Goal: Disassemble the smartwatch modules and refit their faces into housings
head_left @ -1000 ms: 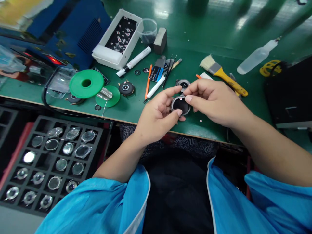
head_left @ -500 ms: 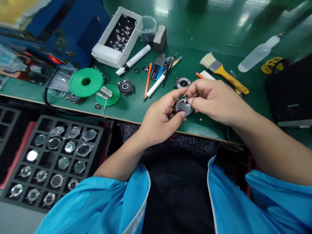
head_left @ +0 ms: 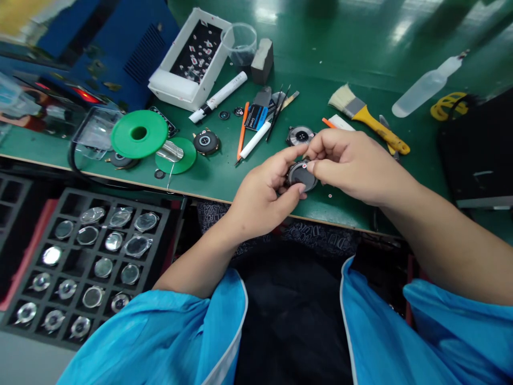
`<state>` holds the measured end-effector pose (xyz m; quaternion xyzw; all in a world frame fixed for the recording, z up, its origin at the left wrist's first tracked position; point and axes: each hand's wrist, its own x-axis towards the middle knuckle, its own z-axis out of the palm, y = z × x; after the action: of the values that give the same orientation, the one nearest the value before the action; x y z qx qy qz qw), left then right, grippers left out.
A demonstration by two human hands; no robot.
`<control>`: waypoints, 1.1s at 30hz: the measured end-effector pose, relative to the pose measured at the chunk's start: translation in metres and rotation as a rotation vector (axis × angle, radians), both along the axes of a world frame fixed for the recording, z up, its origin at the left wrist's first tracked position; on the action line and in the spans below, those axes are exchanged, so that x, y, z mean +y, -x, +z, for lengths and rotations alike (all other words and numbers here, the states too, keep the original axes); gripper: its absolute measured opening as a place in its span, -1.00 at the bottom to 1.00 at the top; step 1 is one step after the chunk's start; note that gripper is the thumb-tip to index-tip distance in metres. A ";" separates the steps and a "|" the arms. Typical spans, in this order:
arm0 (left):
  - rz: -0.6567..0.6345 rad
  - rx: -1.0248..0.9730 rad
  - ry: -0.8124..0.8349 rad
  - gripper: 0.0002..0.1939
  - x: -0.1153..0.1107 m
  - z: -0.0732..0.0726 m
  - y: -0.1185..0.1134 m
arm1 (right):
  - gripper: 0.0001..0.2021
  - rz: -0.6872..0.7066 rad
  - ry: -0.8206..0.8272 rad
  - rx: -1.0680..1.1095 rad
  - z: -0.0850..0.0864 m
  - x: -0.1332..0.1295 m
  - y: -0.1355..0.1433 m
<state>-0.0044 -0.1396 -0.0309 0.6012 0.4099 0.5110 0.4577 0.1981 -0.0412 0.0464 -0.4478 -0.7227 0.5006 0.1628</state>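
A round dark watch case [head_left: 301, 177] with a glossy face is held just above the bench's front edge. My left hand [head_left: 266, 195] grips it from the left, with the thumb on the lower rim. At the upper right rim, my right hand [head_left: 340, 163] pinches with thumb and forefinger; whatever lies between those fingertips is hidden. A small white and red sticker [head_left: 304, 166] shows on the face beside my right thumb. Just behind the hands another watch case [head_left: 300, 136] lies with its sensor side up.
A yellow-handled brush [head_left: 368, 120] lies to the right, near a squeeze bottle [head_left: 425, 88]. Pens and tweezers [head_left: 278, 113], a black watch case [head_left: 206, 142] and a green solder spool [head_left: 156, 125] lie left. A foam tray [head_left: 70, 267] of watches sits below the bench.
The watch case has tilted slightly, and the reflection on its face is darker. Both hands keep nearly the same position and grip.
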 end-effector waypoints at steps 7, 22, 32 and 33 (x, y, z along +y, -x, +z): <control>-0.022 -0.050 0.065 -0.39 0.000 0.005 0.004 | -0.82 0.002 0.070 0.010 0.002 0.000 0.001; -0.129 -0.159 0.193 -0.32 0.011 0.008 0.018 | -0.87 0.051 0.127 0.032 -0.005 0.005 -0.003; -0.105 -0.130 0.175 -0.33 0.011 0.007 0.018 | -0.86 0.034 0.088 0.008 0.001 0.003 -0.002; -0.102 -0.126 0.171 -0.33 0.011 0.007 0.018 | -0.86 0.033 0.079 0.013 0.001 0.003 -0.002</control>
<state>-0.0226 -0.1288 -0.0236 0.5465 0.3914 0.4871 0.5576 0.2001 -0.0377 0.0473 -0.4384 -0.7086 0.5345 0.1414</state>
